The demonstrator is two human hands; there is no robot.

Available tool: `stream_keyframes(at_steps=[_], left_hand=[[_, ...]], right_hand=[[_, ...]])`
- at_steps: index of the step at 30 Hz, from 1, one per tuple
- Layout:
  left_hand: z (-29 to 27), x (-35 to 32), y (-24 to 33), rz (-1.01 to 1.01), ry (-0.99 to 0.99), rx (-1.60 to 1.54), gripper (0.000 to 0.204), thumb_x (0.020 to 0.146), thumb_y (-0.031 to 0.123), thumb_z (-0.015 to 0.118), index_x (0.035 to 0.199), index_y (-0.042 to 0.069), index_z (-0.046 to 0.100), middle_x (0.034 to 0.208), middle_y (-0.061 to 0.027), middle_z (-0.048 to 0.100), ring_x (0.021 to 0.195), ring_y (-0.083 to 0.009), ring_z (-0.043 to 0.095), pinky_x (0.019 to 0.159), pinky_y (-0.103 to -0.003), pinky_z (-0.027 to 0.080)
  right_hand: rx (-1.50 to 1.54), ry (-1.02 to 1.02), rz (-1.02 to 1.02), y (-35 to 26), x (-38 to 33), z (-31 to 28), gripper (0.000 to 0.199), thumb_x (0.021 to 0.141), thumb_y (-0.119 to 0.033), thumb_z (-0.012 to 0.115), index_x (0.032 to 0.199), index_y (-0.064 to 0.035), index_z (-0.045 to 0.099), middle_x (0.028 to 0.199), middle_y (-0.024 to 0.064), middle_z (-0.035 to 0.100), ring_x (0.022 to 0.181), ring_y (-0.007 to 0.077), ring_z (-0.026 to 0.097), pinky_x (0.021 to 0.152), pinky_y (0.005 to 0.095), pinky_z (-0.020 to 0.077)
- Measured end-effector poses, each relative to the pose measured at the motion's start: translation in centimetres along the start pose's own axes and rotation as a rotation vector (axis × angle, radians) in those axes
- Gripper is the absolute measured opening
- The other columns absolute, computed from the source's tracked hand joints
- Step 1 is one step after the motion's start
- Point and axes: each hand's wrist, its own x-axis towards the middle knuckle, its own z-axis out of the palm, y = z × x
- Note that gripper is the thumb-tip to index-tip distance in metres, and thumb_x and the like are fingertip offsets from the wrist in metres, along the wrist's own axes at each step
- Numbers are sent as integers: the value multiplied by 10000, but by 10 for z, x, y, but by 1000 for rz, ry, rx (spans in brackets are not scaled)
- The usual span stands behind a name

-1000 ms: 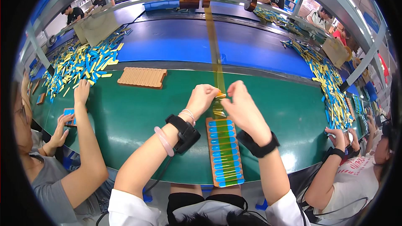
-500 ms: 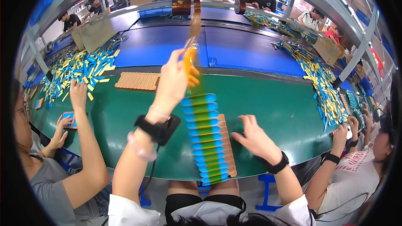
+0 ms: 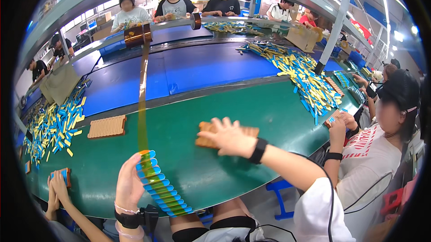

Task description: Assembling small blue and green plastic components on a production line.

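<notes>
My left hand (image 3: pixel 129 178) pinches the far end of a strip of blue flat pieces (image 3: pixel 162 190), set side by side like rungs. Yellowish see-through tape (image 3: pixel 142 103) runs down the strip's middle and stretches back, unbroken, to a brown tape roll (image 3: pixel 134 36) on the bar. The strip's other end reaches the table's near edge, over my lap. My right hand (image 3: pixel 231 138) lies spread across a brown ridged tray (image 3: pixel 249 131) to the right, partly covering it. Whether its fingertips hook the tray's edge is not visible.
Another ridged tray (image 3: pixel 107 126) lies on the green table (image 3: pixel 179 116). Heaps of loose blue and yellow pieces lie left (image 3: pixel 54 125) and right (image 3: pixel 307 80). A slanted metal post (image 3: pixel 337 22) stands at right. Co-workers sit on both sides and opposite.
My left hand has come down from the tape to the strip's far end. The tray, beside the strip before, now lies farther right, turned, under my right hand. The view has swung right.
</notes>
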Motion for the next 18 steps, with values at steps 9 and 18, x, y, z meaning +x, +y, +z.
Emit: stream_keyframes(at_steps=[9,18], left_hand=[[-1,13,-17,-25,-106,-78,219,835,158,491,967,-10,539,855,-93,593,743,-179,574,664,-308,483],[5,20,-27,-29,-108,-16,113,848,127,510,825,22,544,782,-27,582,686,-80,550,631,-215,455]], right_hand=[[100,310,244,203,-20,67,546,750,2,435,1236,-242,391,1053,170,458,960,374,466,844,425,411],[1311,53,72,-2,19,-7,247,855,-221,499,975,-6,515,847,77,551,786,143,550,697,278,462]])
